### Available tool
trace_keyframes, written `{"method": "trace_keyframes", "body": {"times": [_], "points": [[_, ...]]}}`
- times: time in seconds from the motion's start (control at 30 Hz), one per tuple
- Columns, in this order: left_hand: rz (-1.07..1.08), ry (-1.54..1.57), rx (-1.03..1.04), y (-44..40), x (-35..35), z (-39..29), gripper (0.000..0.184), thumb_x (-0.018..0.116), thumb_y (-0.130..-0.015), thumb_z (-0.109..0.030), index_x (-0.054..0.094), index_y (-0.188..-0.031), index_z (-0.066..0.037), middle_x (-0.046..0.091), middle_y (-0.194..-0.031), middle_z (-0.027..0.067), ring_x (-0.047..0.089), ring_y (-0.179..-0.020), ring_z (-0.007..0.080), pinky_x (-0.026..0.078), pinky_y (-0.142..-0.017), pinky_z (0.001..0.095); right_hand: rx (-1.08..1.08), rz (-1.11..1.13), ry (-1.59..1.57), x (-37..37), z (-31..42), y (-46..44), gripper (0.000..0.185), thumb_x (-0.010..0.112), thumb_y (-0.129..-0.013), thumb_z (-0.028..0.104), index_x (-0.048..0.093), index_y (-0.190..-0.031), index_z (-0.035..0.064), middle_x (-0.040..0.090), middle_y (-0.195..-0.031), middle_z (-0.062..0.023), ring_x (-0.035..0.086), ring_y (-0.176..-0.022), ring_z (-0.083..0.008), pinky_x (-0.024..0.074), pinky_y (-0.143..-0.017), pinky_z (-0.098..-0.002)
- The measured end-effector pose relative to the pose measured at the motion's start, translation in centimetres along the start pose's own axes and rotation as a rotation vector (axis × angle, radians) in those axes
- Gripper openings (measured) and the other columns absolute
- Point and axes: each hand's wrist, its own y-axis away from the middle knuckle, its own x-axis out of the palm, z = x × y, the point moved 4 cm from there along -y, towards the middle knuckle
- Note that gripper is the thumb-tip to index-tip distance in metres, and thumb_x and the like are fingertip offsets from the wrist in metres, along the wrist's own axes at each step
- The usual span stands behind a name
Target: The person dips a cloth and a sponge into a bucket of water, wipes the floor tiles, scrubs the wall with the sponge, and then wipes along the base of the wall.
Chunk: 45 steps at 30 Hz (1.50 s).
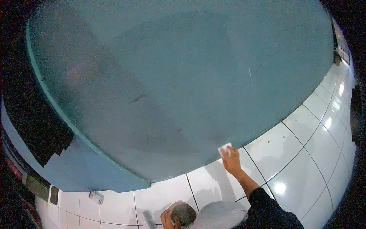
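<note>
Light grey cloth (219, 214) lay nearest you at the bottom of the view, beside the dark sleeve (268, 210) of your right arm. Your right hand (231, 159) had its fingers partly closed around a small white pad (225, 150), gripping it at the low edge of the big blue-grey wall (183, 84); whether the pad touched the wall, you could not tell. Your left hand (170, 220), partly cut off by the bottom of the view, had its fingers curled and slightly apart, holding the left side of a round tub (178, 203) with a pale rim and a dark inside. One finger reached over that dark part.

Just left of that hand, a pale strip (146, 219) rested on the white tiled floor (259, 164). Farther left, a small printed packet (96, 197) lay near the foot of the blue side face (91, 168). Higher on the wall, a dark scuff (138, 98) showed left of the middle, and a thin white scratch (251, 77) ran nearly upright to the right. Lamp glare shone on the tiles.
</note>
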Motion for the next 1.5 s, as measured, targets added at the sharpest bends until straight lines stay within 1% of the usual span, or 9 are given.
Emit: {"method": "trace_keyframes", "body": {"times": [0.27,0.33,0.47,0.73,0.87,1.0,1.2,1.3,1.5], "points": [[0.068,0.067,-0.159,0.5,-2.0,-0.5,0.049,0.05,-0.091,-0.031,0.039,-0.128,0.0,0.039,-0.127,0.0241,0.037,-0.117,0.0407,0.03,-0.098,0.0471,-0.098,-0.762,0.014,-17.7,-0.1,-23.7,0.047,0.05,-0.087,0.029,0.043,-0.132,0.0166,0.033,-0.136,-0.0174,0.033,-0.119,-0.0381,0.0269,-0.098,-0.049],[-0.156,-0.121,0.013,-0.9,-1.2,-0.8,0.03,0.06,-0.08,-0.02,0.054,-0.102,0.0,0.056,-0.105,0.0161,0.054,-0.094,0.0273,0.045,-0.081,0.0386,-0.106,-0.815,0.075,-18.7,0.0,-27.1,0.048,0.051,-0.086,0.027,0.043,-0.132,0.0178,0.033,-0.137,-0.0138,0.034,-0.117,-0.0373,0.0285,-0.097,-0.0471],[-0.009,-0.027,-0.053,-0.8,1.6,-0.2,0.036,0.057,-0.079,-0.013,0.051,-0.112,-0.001,0.052,-0.11,0.0203,0.048,-0.102,0.0373,0.037,-0.091,0.0473,-0.037,-0.76,0.068,-14.4,-0.1,-24.9,0.044,0.049,-0.087,0.02,0.046,-0.13,0.0106,0.033,-0.136,-0.0147,0.034,-0.115,-0.0339,0.0244,-0.098,-0.0458],[0.121,0.017,-0.048,-0.5,2.5,1.4,0.038,0.056,-0.078,-0.011,0.049,-0.113,0.0,0.051,-0.111,0.0198,0.047,-0.103,0.037,0.038,-0.091,0.0465,0.085,-0.47,0.075,0.8,-2.0,-5.4,0.045,0.049,-0.086,0.015,0.043,-0.129,0.0043,0.029,-0.137,-0.0186,0.033,-0.115,-0.0369,0.0279,-0.095,-0.0476],[0.062,-0.05,0.052,-1.4,1.2,-0.4,0.038,0.056,-0.078,-0.011,0.049,-0.114,0.0,0.051,-0.112,0.0195,0.047,-0.104,0.0368,0.038,-0.091,0.0461,0.383,0.153,-0.094,6.4,-2.0,6.2,0.054,0.055,-0.08,0.015,0.04,-0.13,0.0062,0.031,-0.131,-0.0253,0.033,-0.114,-0.0406,0.0287,-0.095,-0.0503],[0.008,0.054,-0.049,0.4,0.8,1.4,0.04,0.056,-0.077,-0.008,0.047,-0.116,0.0,0.05,-0.112,0.0198,0.047,-0.105,0.0365,0.039,-0.09,0.0458,0.429,0.175,-0.191,3.1,0.7,7.8,0.053,0.054,-0.082,0.017,0.039,-0.131,0.0051,0.03,-0.13,-0.0277,0.032,-0.115,-0.0411,0.0253,-0.097,-0.0516],[0.057,0.076,-0.16,1.1,0.1,1.8,0.04,0.055,-0.077,-0.004,0.047,-0.116,-0.002,0.049,-0.112,0.0201,0.046,-0.106,0.0371,0.039,-0.091,0.046,0.176,-0.535,-0.175,-5.5,0.5,-9.1,0.05,0.054,-0.084,0.018,0.042,-0.13,0.0034,0.029,-0.128,-0.0229,0.03,-0.114,-0.0377,0.0239,-0.095,-0.0489],[0.043,-0.042,0.008,0.3,0.2,0.0,0.04,0.054,-0.077,-0.004,0.047,-0.117,-0.002,0.048,-0.114,0.0199,0.046,-0.108,0.0374,0.038,-0.092,0.0464,0.092,-0.6,-0.158,-5.5,3.2,-13.5,0.053,0.058,-0.081,0.022,0.041,-0.131,0.0142,0.032,-0.13,-0.0202,0.032,-0.114,-0.0387,0.0271,-0.093,-0.0503],[0.161,0.061,-0.152,1.2,2.3,2.5,0.04,0.053,-0.078,-0.004,0.048,-0.117,-0.002,0.047,-0.117,0.0208,0.044,-0.11,0.0388,0.037,-0.093,0.0465,-0.091,-0.632,0.018,0.2,4.7,-9.5,0.042,0.057,-0.08,0.014,0.05,-0.122,0.0179,0.03,-0.123,-0.0168,0.032,-0.106,-0.0356,0.0345,-0.085,-0.0459]]}}
